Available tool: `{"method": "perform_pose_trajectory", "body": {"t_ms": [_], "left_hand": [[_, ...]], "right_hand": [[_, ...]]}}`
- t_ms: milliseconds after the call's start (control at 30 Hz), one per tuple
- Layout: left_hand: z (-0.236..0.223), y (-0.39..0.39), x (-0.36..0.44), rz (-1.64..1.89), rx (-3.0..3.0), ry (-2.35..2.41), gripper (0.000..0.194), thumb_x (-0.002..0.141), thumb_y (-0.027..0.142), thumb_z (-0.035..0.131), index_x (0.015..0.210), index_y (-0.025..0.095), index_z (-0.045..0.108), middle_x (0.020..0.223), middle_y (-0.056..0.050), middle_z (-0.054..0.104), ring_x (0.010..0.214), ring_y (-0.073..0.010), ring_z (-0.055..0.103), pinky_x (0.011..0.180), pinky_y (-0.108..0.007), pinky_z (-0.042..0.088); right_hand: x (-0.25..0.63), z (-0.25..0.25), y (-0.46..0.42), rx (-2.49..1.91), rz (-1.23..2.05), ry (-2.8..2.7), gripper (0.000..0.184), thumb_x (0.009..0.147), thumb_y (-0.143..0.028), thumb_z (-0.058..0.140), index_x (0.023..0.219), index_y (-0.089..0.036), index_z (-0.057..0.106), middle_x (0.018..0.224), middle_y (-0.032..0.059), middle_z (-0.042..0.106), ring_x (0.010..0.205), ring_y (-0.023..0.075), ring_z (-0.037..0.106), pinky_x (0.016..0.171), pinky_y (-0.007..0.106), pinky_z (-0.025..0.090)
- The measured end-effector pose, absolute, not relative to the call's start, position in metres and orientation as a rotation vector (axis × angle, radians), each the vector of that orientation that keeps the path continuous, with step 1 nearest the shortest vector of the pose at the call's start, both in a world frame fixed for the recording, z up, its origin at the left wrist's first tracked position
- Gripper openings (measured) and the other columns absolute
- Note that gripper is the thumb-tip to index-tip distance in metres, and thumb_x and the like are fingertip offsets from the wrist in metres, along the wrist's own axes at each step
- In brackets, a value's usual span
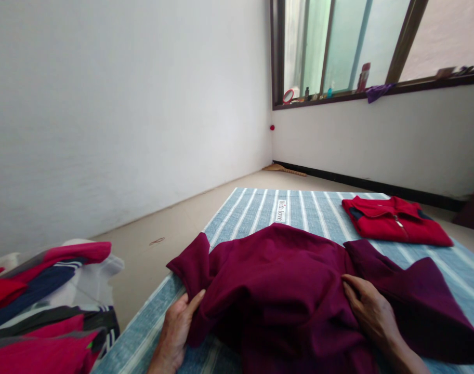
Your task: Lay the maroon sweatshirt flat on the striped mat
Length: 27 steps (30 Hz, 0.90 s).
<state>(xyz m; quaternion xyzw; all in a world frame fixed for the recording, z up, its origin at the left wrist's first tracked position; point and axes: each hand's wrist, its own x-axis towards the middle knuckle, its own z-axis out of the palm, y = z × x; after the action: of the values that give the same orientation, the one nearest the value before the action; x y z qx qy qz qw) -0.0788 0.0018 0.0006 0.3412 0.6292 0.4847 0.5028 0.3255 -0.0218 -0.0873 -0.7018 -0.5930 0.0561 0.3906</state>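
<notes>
Between the two hands, a maroon shirt point(284, 280) lies rumpled on a striped blue mat point(260, 208).

Left hand point(176, 330) grips the shirt's edge just below a bunched sleeve, thumb on top and fingers tucked under the cloth. Right hand point(371, 311) lies open and flat, palm down, pressing the fabric near the other sleeve. The cloth looks soft, thick-knit and limp, probably light and easy to slide, best taken at hem or shoulder seams. Beyond the right hand, well apart, sits a folded red shirt point(395, 221). Beside the left hand, off the mat, a loose pile of red and navy clothes point(45, 306) rests on the floor.
</notes>
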Motion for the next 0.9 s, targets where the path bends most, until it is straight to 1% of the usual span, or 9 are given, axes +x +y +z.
{"method": "perform_pose_trajectory", "body": {"t_ms": [333, 433, 533, 700, 800, 900], "left_hand": [[0.008, -0.002, -0.072, 1.191, 0.795, 1.529, 0.017, 0.081, 0.016, 0.059, 0.098, 0.019, 0.061, 0.073, 0.000, 0.072, 0.070, -0.0188, 0.069, 0.065, -0.027, 0.055], [0.007, -0.001, -0.073, 1.200, 0.802, 1.539, 0.017, 0.080, 0.016, 0.060, 0.096, 0.019, 0.062, 0.072, 0.001, 0.072, 0.069, -0.0181, 0.069, 0.064, -0.025, 0.055], [0.004, -0.001, -0.077, 1.205, 0.799, 1.531, 0.015, 0.079, 0.018, 0.061, 0.094, 0.019, 0.062, 0.071, 0.001, 0.071, 0.069, -0.0184, 0.069, 0.063, -0.025, 0.055], [0.005, 0.000, -0.083, 1.186, 0.761, 1.488, 0.017, 0.075, 0.022, 0.065, 0.092, 0.019, 0.061, 0.072, 0.001, 0.072, 0.072, -0.0204, 0.069, 0.068, -0.029, 0.056], [0.016, 0.002, -0.085, 1.224, 0.735, 1.527, 0.024, 0.073, 0.022, 0.066, 0.096, 0.020, 0.060, 0.071, 0.002, 0.072, 0.071, -0.0211, 0.069, 0.068, -0.030, 0.056], [0.031, 0.007, -0.090, 1.299, 0.733, 1.626, 0.028, 0.071, 0.022, 0.066, 0.098, 0.021, 0.060, 0.070, 0.002, 0.071, 0.070, -0.0209, 0.069, 0.066, -0.029, 0.056]], "right_hand": [[0.326, -0.087, -0.022, -1.766, 0.156, -1.492, 0.038, 0.083, -0.044, 0.041, 0.099, -0.018, 0.065, 0.102, 0.0102, 0.067, 0.093, 0.0224, 0.063, 0.087, 0.037, 0.048], [0.325, -0.084, -0.022, -1.773, 0.197, -1.447, 0.040, 0.082, -0.045, 0.043, 0.098, -0.017, 0.065, 0.102, 0.0103, 0.067, 0.093, 0.0232, 0.063, 0.088, 0.038, 0.047], [0.326, -0.078, -0.022, -1.792, 0.290, -1.372, 0.040, 0.078, -0.048, 0.045, 0.096, -0.019, 0.066, 0.100, 0.0085, 0.069, 0.092, 0.0239, 0.064, 0.087, 0.037, 0.048], [0.329, -0.050, -0.017, -1.803, 0.477, -1.282, 0.039, 0.074, -0.051, 0.049, 0.092, -0.022, 0.067, 0.095, 0.0058, 0.071, 0.090, 0.0258, 0.065, 0.084, 0.035, 0.048], [0.330, -0.027, -0.005, -1.776, 0.466, -1.274, 0.038, 0.074, -0.049, 0.050, 0.093, -0.021, 0.067, 0.095, 0.0060, 0.071, 0.090, 0.0264, 0.065, 0.082, 0.034, 0.048], [0.332, -0.010, 0.018, -1.748, 0.458, -1.353, 0.036, 0.077, -0.045, 0.047, 0.094, -0.020, 0.066, 0.090, 0.0056, 0.071, 0.086, 0.0242, 0.066, 0.078, 0.030, 0.048]]}}
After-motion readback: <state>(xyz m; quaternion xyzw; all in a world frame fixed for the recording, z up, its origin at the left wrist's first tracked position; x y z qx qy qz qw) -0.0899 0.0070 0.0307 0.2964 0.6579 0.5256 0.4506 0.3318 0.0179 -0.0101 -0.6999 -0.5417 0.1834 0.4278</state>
